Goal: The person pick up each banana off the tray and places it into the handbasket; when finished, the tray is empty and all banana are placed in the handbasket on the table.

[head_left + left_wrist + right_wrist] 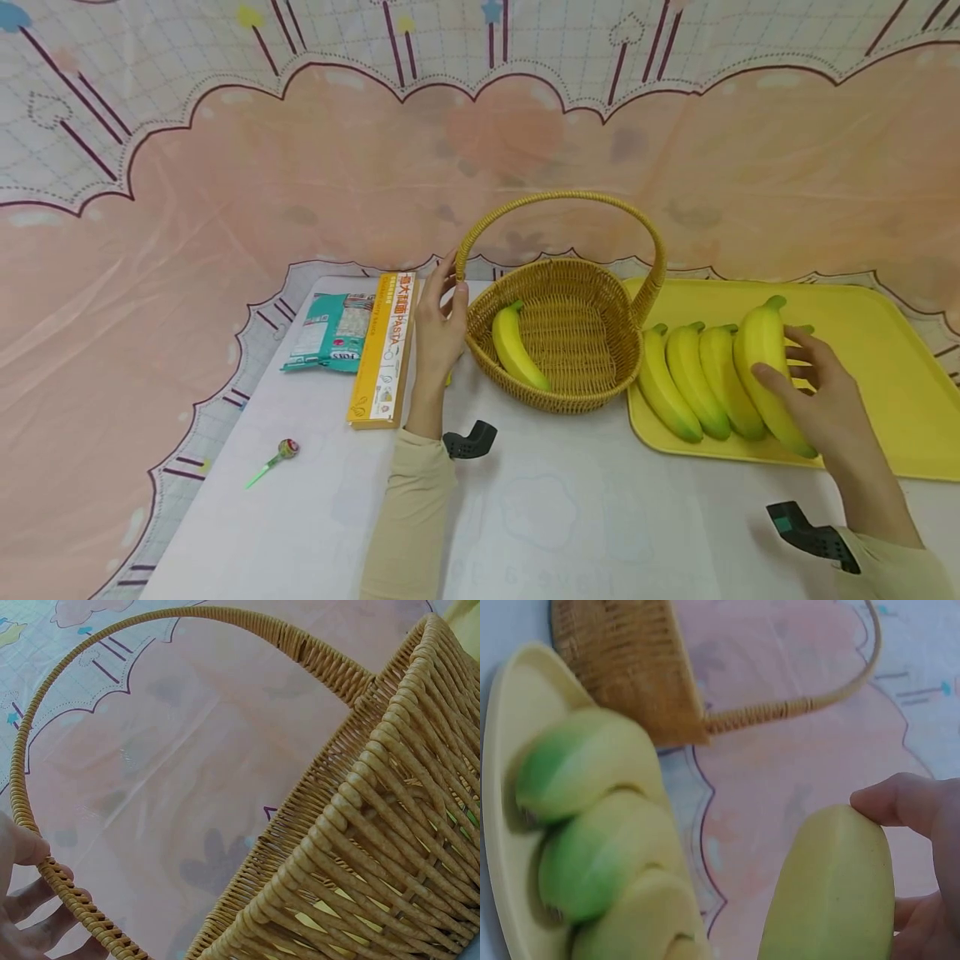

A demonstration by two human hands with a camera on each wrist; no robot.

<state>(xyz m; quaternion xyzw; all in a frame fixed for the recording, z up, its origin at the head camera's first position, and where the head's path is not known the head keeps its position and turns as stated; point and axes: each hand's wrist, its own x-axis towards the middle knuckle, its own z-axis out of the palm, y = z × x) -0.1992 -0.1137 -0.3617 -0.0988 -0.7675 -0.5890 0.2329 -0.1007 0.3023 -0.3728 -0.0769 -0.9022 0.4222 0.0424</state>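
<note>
My left hand [441,337] grips the handle of the wicker basket [577,398] on its left side; in the left wrist view the thumb and fingers close round the woven handle [82,907]. One yellow banana [517,350] lies inside the basket, along its left wall. Over the yellow tray [900,375], my right hand [836,408] holds another banana [767,367] between thumb and fingers. The right wrist view shows that held banana [829,892] raised above the others. Several bananas [678,375] lie side by side at the tray's left end, close to the basket.
Left of my left hand are an orange pasta box [382,350] and a teal packet [330,333] on the white table [525,517]. A lollipop [285,450] with a green stick lies nearer the front. A patterned cloth [360,183] hangs behind the table.
</note>
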